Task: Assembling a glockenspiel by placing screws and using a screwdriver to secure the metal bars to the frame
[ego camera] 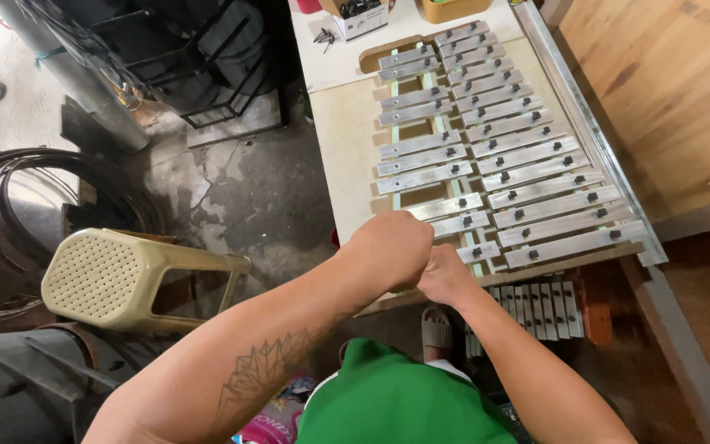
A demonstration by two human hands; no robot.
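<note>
A metal-bar xylophone (503, 156) lies on the pale workbench (347, 140): two rows of silvery bars with dark screws on a tapered wooden frame. At its near end, the left hand (392, 247) is fisted; the right hand (445, 275), touching it, is closed, contents hidden.

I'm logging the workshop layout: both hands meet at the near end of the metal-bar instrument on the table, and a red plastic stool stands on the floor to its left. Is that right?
Not quite. The head view shows the stool is pale yellow, not red. The rest holds: the left hand and right hand meet at the near end of the metal-bar instrument on the table, with the stool on the floor to its left.
</note>
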